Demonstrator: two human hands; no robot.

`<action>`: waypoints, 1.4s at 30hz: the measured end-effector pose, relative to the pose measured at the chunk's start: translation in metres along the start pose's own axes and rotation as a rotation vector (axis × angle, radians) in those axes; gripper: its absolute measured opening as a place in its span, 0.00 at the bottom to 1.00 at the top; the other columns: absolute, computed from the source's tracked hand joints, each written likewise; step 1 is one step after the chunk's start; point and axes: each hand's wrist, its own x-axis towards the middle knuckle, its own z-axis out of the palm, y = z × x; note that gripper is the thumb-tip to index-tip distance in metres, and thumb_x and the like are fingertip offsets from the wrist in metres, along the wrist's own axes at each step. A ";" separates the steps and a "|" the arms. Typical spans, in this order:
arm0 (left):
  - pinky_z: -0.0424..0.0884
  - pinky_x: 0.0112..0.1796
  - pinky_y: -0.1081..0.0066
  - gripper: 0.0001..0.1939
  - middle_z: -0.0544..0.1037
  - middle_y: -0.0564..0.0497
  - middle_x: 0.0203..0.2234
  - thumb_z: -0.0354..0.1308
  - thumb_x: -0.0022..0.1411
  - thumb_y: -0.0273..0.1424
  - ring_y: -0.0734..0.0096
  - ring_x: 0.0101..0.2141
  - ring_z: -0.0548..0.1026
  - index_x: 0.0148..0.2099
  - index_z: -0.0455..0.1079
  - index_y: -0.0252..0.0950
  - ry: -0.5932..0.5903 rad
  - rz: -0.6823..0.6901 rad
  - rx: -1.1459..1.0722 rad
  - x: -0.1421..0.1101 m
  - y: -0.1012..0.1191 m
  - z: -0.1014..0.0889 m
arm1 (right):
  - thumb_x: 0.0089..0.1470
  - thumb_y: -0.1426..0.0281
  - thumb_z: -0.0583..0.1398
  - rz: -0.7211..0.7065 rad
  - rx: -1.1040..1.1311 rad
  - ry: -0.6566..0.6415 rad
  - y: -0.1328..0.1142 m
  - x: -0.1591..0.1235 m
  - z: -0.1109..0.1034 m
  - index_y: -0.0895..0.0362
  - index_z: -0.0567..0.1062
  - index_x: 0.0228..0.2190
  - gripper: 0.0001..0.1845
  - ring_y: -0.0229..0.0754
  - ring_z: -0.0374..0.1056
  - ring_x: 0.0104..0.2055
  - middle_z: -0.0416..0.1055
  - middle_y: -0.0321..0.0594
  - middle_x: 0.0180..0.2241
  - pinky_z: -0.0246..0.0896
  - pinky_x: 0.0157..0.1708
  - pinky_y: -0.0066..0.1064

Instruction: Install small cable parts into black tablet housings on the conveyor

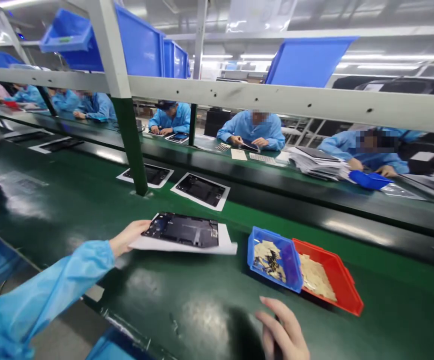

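From the head camera, the left hand [129, 238] pinches the near-left edge of a white sheet [226, 240] that carries a dark device frame [182, 230], held just above the green belt [187, 295]. To its right sit a blue tray [288, 260] and a red tray [346, 285], touching. The right hand [282, 330] rests below them, apparently loosely curled on something dark that is too blurred to name.

1. 1 head-worn camera looks forward and down across the long dark green conveyor bench [187, 305].
2. It sits close above the bench's near edge, facing seated co-workers in light blue smocks [252, 131] opposite.
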 end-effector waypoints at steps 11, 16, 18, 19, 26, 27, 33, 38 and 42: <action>0.70 0.37 0.68 0.24 0.77 0.45 0.39 0.58 0.54 0.40 0.64 0.37 0.76 0.52 0.64 0.35 -0.248 -0.039 -0.061 -0.062 -0.060 0.023 | 0.54 0.78 0.50 -0.105 -0.310 -0.278 -0.095 0.023 0.011 0.55 0.74 0.44 0.19 0.40 0.69 0.27 0.74 0.49 0.41 0.64 0.24 0.30; 0.68 0.44 0.62 0.26 0.71 0.42 0.46 0.53 0.56 0.35 0.62 0.43 0.72 0.57 0.58 0.36 -0.337 0.191 0.250 -0.074 -0.073 0.014 | 0.59 0.70 0.53 -0.088 -0.334 -0.423 -0.114 0.026 0.025 0.56 0.74 0.39 0.11 0.39 0.69 0.24 0.76 0.45 0.35 0.61 0.22 0.29; 0.62 0.52 0.59 0.27 0.66 0.41 0.52 0.54 0.56 0.34 0.57 0.52 0.66 0.58 0.58 0.37 -0.293 0.377 0.529 -0.073 -0.068 0.006 | 0.60 0.67 0.53 -0.085 -0.318 -0.579 -0.117 0.028 0.043 0.57 0.73 0.38 0.11 0.38 0.69 0.23 0.75 0.43 0.33 0.60 0.21 0.29; 0.57 0.55 0.57 0.28 0.64 0.42 0.55 0.54 0.57 0.34 0.56 0.55 0.62 0.59 0.58 0.37 -0.278 0.460 0.654 -0.071 -0.065 0.002 | 0.59 0.67 0.54 -0.090 -0.309 -0.646 -0.118 0.029 0.053 0.58 0.73 0.38 0.10 0.38 0.69 0.23 0.75 0.42 0.33 0.59 0.21 0.29; 0.41 0.59 0.53 0.23 0.65 0.49 0.57 0.44 0.64 0.31 0.59 0.57 0.59 0.61 0.56 0.44 -0.446 0.618 1.053 -0.052 -0.060 -0.017 | 0.53 0.78 0.58 -0.196 -0.363 -0.803 -0.126 0.023 0.077 0.59 0.72 0.36 0.08 0.39 0.67 0.21 0.74 0.39 0.31 0.56 0.19 0.32; 0.41 0.59 0.52 0.24 0.65 0.49 0.57 0.45 0.63 0.30 0.58 0.58 0.59 0.62 0.55 0.43 -0.443 0.641 1.083 -0.052 -0.061 -0.018 | 0.53 0.78 0.57 -0.212 -0.357 -0.806 -0.128 0.022 0.074 0.59 0.72 0.36 0.07 0.39 0.67 0.21 0.74 0.39 0.30 0.55 0.19 0.32; 0.51 0.56 0.54 0.24 0.66 0.48 0.56 0.42 0.64 0.28 0.60 0.56 0.62 0.62 0.55 0.43 -0.415 0.767 1.207 -0.060 -0.061 -0.018 | 0.57 0.76 0.54 -0.232 -0.312 -0.821 -0.136 0.008 0.058 0.59 0.71 0.37 0.07 0.39 0.67 0.23 0.72 0.39 0.29 0.55 0.19 0.31; 0.54 0.54 0.52 0.22 0.70 0.47 0.52 0.43 0.65 0.32 0.61 0.51 0.67 0.60 0.57 0.43 -0.383 0.833 1.273 -0.058 -0.059 -0.016 | 0.57 0.73 0.55 -0.167 -0.235 -0.812 -0.134 0.009 0.054 0.57 0.70 0.39 0.08 0.39 0.68 0.24 0.73 0.38 0.30 0.58 0.20 0.31; 0.57 0.53 0.52 0.20 0.71 0.44 0.48 0.43 0.65 0.33 0.60 0.48 0.69 0.58 0.59 0.38 -0.319 0.838 1.206 -0.049 -0.041 0.008 | 0.56 0.67 0.55 0.201 -0.124 -0.557 -0.089 0.045 0.036 0.54 0.72 0.37 0.08 0.39 0.70 0.35 0.74 0.39 0.35 0.65 0.32 0.28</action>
